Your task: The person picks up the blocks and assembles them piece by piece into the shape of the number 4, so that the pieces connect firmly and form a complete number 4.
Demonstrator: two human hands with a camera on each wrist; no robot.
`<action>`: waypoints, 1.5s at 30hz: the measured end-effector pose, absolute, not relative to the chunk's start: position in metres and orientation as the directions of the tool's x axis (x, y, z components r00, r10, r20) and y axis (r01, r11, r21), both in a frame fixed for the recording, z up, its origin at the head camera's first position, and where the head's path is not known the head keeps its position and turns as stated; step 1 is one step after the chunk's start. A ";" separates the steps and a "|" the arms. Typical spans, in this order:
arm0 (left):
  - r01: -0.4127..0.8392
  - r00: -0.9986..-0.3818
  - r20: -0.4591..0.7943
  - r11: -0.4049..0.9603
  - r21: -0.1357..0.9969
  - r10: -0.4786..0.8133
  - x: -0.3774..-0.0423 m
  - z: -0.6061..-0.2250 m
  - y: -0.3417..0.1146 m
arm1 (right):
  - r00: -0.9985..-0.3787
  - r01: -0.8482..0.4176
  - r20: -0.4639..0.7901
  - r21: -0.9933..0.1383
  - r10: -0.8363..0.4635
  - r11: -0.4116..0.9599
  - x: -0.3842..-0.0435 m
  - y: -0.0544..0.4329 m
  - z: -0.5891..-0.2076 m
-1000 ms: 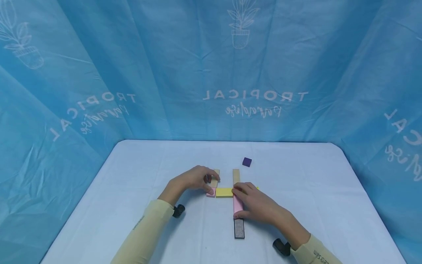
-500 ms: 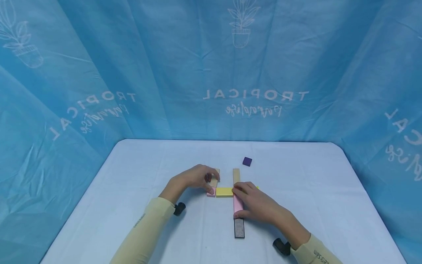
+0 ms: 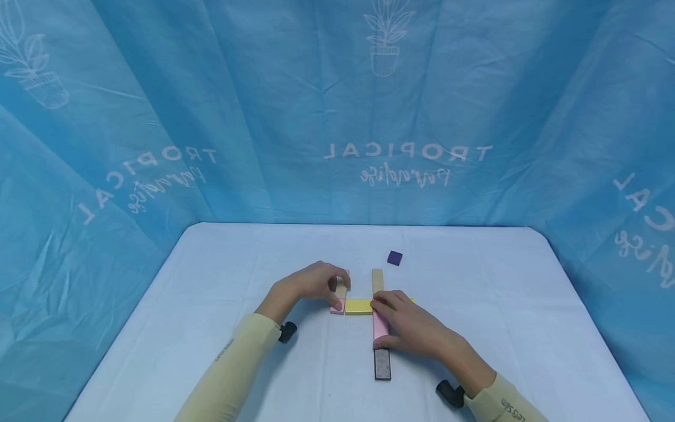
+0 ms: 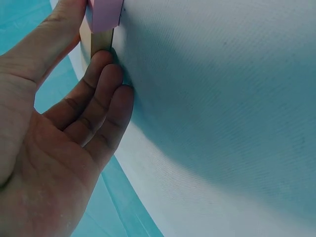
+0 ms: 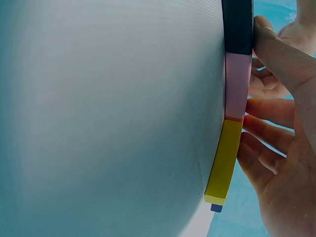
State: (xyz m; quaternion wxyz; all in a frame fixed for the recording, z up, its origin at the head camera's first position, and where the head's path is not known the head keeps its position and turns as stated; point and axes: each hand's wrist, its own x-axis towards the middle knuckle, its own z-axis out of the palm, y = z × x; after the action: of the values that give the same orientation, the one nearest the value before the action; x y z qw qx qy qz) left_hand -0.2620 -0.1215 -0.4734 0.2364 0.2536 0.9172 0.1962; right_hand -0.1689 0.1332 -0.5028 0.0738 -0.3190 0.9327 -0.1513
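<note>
My left hand (image 3: 316, 281) curls its fingers round a beige wooden block (image 3: 341, 288), and its thumb rests on a small pink block (image 3: 336, 310). In the left wrist view, several fingertips meet the side of the wooden block (image 4: 101, 42) below the pink block (image 4: 104, 14). A yellow block (image 3: 358, 307) runs rightward from the small pink one. My right hand (image 3: 413, 328) spreads over a longer pink block (image 3: 380, 330), touching it with thumb and fingers. In the right wrist view its fingertips lie along the pink block (image 5: 238, 84) and the yellow block (image 5: 224, 158).
A grey, dark-edged block (image 3: 382, 364) lies at the near end of the longer pink block. Another beige block (image 3: 378, 281) extends from the far side. A dark purple block (image 3: 395, 258) lies apart, farther back on the white table (image 3: 237, 252). Blue printed sheets (image 3: 337, 117) surround the table.
The beige block under my left hand has shifted slightly left with the fingertips and stands straighter. My right hand and the other blocks stay where they were.
</note>
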 end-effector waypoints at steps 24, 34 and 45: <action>0.343 -0.767 -0.369 0.822 0.454 0.524 -0.263 -0.468 -0.126 | -0.775 -0.590 -0.029 -0.324 -0.631 0.740 -0.169 0.133 -0.504; 0.339 -0.846 -0.226 0.815 0.471 0.483 -0.270 -0.465 -0.130 | -0.771 -0.597 -0.024 -0.323 -0.637 0.735 -0.169 0.135 -0.502; 0.301 -0.908 -0.131 0.837 0.458 0.398 -0.276 -0.458 -0.114 | -0.772 -0.590 -0.037 -0.330 -0.635 0.737 -0.168 0.135 -0.499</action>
State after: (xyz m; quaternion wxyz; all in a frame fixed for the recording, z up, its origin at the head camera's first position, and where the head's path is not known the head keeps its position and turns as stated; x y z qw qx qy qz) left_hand -0.2764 -0.1141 -0.4576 0.1113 0.1835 0.9519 0.2189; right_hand -0.1681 0.1345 -0.4986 0.0735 -0.3296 0.9290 -0.1517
